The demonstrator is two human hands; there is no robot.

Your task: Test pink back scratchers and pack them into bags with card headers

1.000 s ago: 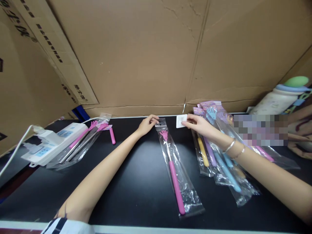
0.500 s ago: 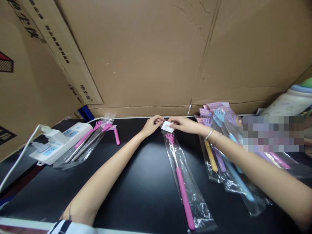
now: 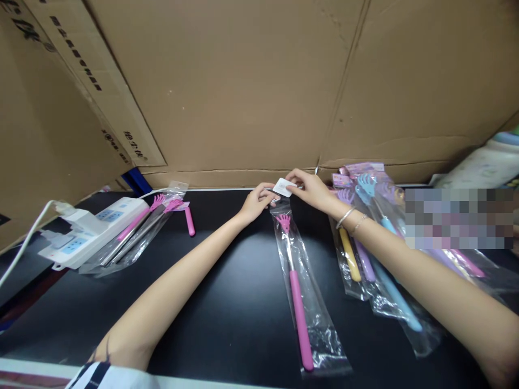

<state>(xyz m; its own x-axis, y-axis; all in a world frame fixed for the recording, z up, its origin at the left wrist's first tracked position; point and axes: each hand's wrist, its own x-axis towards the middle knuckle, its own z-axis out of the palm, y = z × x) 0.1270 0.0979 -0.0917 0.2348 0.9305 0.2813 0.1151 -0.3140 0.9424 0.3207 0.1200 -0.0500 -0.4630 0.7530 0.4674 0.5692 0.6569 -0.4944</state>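
A pink back scratcher [image 3: 300, 319] with a small hand-shaped head lies in a clear plastic bag [image 3: 324, 319] at the middle of the black table, its handle toward me. The fingers of my left hand [image 3: 256, 202] are closed at the top end of this bag. My right hand [image 3: 314, 190] pinches a small white card [image 3: 284, 187] just above the bag's top, close to my left fingertips. Whatever is on the card is too small to read.
Bagged back scratchers [image 3: 389, 227] in blue, purple and yellow lie piled at right, under my right forearm. At left, a white power strip [image 3: 97, 232] with plugs sits beside more pink scratchers [image 3: 141, 229]. Cardboard walls [image 3: 243, 97] stand behind; a pale bottle [image 3: 478, 165] is far right.
My right hand has lifted the white card up and slightly right, off the bag's top. My left hand has stayed near the bag's end. The view has shifted slightly.
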